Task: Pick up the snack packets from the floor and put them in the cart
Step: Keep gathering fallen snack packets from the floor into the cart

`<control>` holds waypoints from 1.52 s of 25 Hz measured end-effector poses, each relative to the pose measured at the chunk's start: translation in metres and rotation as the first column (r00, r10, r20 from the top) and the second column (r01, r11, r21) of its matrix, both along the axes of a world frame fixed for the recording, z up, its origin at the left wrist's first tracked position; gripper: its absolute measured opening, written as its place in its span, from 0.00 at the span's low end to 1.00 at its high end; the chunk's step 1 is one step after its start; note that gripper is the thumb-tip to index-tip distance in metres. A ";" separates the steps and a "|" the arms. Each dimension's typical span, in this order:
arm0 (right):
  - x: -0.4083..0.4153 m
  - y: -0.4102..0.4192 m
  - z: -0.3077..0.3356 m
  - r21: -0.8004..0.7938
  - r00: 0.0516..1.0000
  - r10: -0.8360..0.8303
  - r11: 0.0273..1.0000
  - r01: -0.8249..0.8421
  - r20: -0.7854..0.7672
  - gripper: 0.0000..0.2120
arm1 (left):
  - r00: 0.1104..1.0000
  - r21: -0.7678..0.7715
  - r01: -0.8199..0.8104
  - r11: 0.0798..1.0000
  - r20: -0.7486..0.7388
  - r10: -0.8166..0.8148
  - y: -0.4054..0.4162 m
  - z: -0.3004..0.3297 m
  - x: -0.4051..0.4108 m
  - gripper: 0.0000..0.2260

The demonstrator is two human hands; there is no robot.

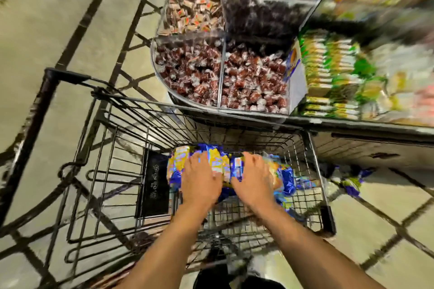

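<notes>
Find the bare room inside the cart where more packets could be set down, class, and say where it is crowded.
Bare wire floor shows in the cart between the snack packets and its left wall, and along the near edge under the wrists. The far right is crowded: both the left hand and right hand lie on the heap. More packets on the floor lie outside, right.
</notes>
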State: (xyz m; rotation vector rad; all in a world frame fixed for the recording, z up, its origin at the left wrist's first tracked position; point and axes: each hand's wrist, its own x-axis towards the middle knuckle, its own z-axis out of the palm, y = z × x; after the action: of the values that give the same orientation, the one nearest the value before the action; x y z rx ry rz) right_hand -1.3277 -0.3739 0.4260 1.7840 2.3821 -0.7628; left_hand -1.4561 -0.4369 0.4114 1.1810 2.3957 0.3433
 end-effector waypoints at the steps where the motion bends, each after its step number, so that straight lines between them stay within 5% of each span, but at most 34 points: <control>1: 0.017 -0.001 0.009 0.068 0.997 0.045 0.996 -0.049 0.068 0.36 | 0.997 -0.007 0.070 0.998 -0.032 -0.070 0.004 0.007 0.019 0.31; 7: 0.153 -0.009 0.055 0.226 0.952 0.075 0.963 -0.146 0.297 0.40 | 0.879 -0.019 0.430 0.903 -0.220 -0.423 0.011 0.050 0.137 0.35; 15: 0.357 -0.065 0.059 0.273 0.988 -0.069 0.962 0.029 0.137 0.27 | 0.777 -0.107 0.560 0.822 -0.275 -0.566 -0.026 0.078 0.333 0.33; 26: 0.580 -0.075 0.072 0.252 0.934 -0.354 0.910 0.330 0.054 0.28 | 0.636 -0.102 0.735 0.671 -0.241 -0.733 0.003 0.090 0.539 0.31; 38: 0.689 0.087 0.048 0.117 0.944 -0.329 0.938 0.326 0.006 0.28 | 0.761 -0.175 0.631 0.756 -0.049 -0.647 0.159 0.044 0.648 0.31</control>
State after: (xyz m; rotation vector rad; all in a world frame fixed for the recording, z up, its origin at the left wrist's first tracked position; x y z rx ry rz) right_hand -0.6388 -0.2871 0.4740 2.2599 2.1787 -0.6347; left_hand -0.8076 -0.2780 0.4557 1.8824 1.8823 -0.1280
